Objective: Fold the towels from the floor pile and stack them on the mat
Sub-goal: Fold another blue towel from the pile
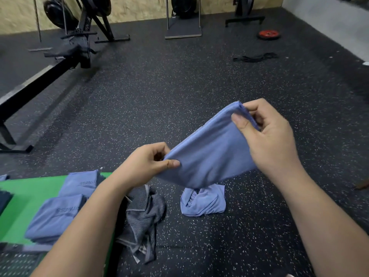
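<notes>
While both hands pinch the blue towel in the air, its long axis rises from the left hand to the right hand, and the green mat lies low on the left, nearer the left hand.

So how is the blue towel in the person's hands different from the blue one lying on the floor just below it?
The held towel is off the floor, stretched between the left hand and right hand; the floor towel lies untouched on the black speckled floor. The held towel looks smooth and doubled over, with layered edges at the right hand, while the floor towel is crumpled in a heap. Both are the same light blue cloth.
</notes>
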{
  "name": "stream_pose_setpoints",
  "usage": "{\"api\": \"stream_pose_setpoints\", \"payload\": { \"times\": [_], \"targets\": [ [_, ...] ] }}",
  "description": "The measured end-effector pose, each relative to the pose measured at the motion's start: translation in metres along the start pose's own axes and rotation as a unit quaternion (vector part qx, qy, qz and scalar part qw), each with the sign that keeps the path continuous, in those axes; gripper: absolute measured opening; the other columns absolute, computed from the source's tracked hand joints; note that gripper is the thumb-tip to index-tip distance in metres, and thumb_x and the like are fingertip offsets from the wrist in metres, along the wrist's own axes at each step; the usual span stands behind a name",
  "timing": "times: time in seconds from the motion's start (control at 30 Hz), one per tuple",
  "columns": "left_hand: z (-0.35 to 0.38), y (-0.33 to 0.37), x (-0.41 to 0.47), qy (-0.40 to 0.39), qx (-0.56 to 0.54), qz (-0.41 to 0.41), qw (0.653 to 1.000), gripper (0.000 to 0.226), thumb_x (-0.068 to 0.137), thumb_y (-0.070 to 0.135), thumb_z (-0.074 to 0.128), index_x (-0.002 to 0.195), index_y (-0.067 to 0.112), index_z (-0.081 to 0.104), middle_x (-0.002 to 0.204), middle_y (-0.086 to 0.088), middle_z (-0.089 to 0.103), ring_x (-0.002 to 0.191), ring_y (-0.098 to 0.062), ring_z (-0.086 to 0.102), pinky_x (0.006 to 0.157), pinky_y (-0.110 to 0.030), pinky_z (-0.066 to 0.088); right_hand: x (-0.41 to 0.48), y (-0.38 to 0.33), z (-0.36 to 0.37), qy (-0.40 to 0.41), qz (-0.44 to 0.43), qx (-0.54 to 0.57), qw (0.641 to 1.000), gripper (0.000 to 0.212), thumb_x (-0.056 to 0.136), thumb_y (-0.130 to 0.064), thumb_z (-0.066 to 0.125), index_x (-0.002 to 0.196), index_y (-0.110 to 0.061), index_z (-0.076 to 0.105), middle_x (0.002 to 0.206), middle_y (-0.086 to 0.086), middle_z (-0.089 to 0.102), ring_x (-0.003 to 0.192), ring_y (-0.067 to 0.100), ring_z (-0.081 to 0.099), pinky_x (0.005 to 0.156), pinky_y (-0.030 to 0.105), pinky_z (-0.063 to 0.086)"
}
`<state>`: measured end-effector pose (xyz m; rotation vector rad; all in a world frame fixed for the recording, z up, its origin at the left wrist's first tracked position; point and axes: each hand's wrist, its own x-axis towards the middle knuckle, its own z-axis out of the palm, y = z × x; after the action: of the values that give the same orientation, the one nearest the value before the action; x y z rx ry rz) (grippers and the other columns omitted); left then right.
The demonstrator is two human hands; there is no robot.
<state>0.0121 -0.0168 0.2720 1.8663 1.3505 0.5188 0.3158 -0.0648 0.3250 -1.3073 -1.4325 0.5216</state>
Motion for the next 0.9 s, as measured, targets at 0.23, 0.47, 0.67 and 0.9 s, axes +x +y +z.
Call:
{"api": "stream_pose_setpoints", "payload": {
  "times": [0.23, 0.47, 0.67, 0.9],
  "targets": [
    [-0.025, -0.015, 0.002, 0.084, -0.091, -0.007, 0.992, 0.026, 0.091, 0.041, 0.085, 0.095, 0.018, 0.073, 0.079, -0.004, 0.071, 0.072, -0.015, 0.059, 0.074, -0.038, 0.048, 0.007, 0.009, -0.006, 0.077, 0.03, 0.004, 0.997, 0.014, 0.106, -0.037, 0.068, 0.105, -0.023, 0.067, 0.084, -0.004, 0.068, 0.075, 0.015, 0.06, 0.073, 0.042, 0.051],
    [-0.041, -0.017, -0.003, 0.134, -0.121, -0.002, 0.984, 0.006, 0.102, 0.023, 0.075, 0.098, 0.019, 0.077, 0.083, -0.002, 0.072, 0.079, -0.018, 0.059, 0.083, -0.042, 0.052, 0.008, 0.02, -0.004, 0.104, 0.064, -0.004, 0.992, 0.019, 0.106, -0.042, 0.063, 0.104, -0.024, 0.062, 0.081, 0.007, 0.067, 0.071, 0.015, 0.052, 0.07, 0.051, 0.049],
    [-0.036, -0.012, -0.002, 0.166, -0.131, -0.006, 0.977, 0.018, 0.109, 0.033, 0.063, 0.099, 0.021, 0.072, 0.087, 0.002, 0.072, 0.088, -0.019, 0.068, 0.097, -0.063, 0.059, 0.007, 0.02, -0.001, 0.109, 0.09, -0.023, 0.99, 0.018, 0.106, -0.04, 0.064, 0.101, -0.023, 0.061, 0.069, -0.011, 0.053, 0.064, 0.007, 0.044, 0.065, 0.035, 0.038],
    [-0.011, 0.013, -0.002, 0.224, -0.047, 0.002, 0.973, 0.025, 0.106, 0.04, 0.065, 0.088, 0.024, 0.064, 0.067, 0.011, 0.058, 0.064, -0.013, 0.051, 0.066, -0.043, 0.047, -0.003, 0.005, 0.013, 0.088, 0.073, -0.076, 0.991, 0.015, 0.1, -0.032, 0.071, 0.097, -0.02, 0.063, 0.08, -0.013, 0.065, 0.07, 0.002, 0.057, 0.067, 0.023, 0.044]
  ]
}}
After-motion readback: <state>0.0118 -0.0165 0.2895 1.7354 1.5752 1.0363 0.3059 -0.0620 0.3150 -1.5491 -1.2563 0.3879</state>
